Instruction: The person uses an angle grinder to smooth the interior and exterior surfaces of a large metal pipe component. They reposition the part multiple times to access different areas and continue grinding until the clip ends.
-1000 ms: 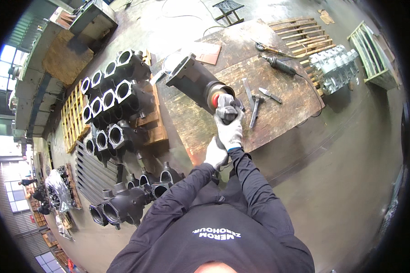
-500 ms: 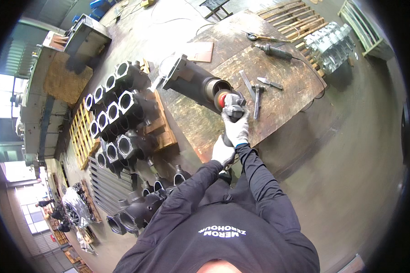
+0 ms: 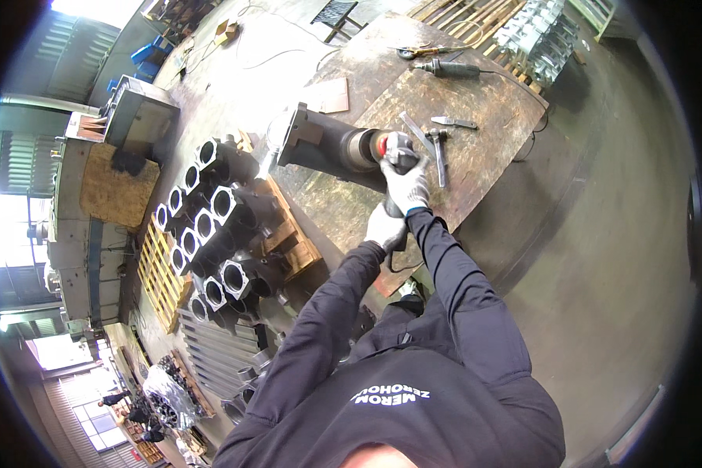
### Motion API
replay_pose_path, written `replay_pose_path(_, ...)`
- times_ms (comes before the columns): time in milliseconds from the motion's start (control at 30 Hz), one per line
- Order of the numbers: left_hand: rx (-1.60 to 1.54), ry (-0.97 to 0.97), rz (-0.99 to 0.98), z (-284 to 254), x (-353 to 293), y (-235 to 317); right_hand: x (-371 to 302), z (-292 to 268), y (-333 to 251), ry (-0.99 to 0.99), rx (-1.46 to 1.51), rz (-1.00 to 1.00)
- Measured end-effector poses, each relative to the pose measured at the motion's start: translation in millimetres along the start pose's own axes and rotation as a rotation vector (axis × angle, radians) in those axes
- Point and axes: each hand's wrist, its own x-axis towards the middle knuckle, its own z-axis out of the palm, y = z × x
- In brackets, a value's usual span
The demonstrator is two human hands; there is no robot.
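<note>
A dark angle grinder [image 3: 400, 151] with a red disc is in both my gloved hands. My right hand [image 3: 408, 187] wraps round its body close behind the head. Nearer to me, my left hand [image 3: 385, 228] grips the rear of the grinder. The disc is at the machined ring end of a black cylindrical casting [image 3: 327, 156], which lies on its side on the worktable [image 3: 491, 140]; whether it touches the ring I cannot tell. Right of the grinder lie a hammer [image 3: 438, 160], a flat metal strip [image 3: 415, 131] and a knife-like tool [image 3: 454, 122].
A second power tool [image 3: 452, 69] with a cord lies at the table's far side, near scissors-like tools [image 3: 421, 52]. Rows of black castings [image 3: 222, 204] stand on pallets to the left. Silvery parts [image 3: 534, 39] sit on a pallet beyond the table.
The whole view has turned and shifted. Against the casting, the grinder's disc has moved from the ring's near side toward its far side. Both hands keep their grip.
</note>
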Motion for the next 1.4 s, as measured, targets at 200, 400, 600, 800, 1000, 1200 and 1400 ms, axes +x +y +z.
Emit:
replay_pose_path(200,0.081,0.081,0.094,-9,-47,-39,-49,5,22,-0.034,-0.071,0.032)
replay_pose_path(400,-0.325,-0.014,0.177,-39,-48,-43,-66,24,1,-0.028,-0.07,0.024)
replay_pose_path(600,-0.024,0.043,0.1,-16,-48,-48,-58,7,22,0.011,-0.054,0.107)
replay_pose_path(800,0.195,-0.028,-0.003,-15,-22,-14,-21,4,33,0.057,0.187,0.081)
replay_pose_path(1000,0.199,0.03,-0.035,-21,-40,-4,-36,4,20,0.013,0.054,0.161)
replay_pose_path(1200,-0.405,-0.002,0.089,-45,-64,-34,-76,18,3,-0.091,0.019,0.134)
replay_pose_path(1400,0.104,-0.054,0.013,-16,-64,-53,-70,0,54,0.026,-0.017,0.25)
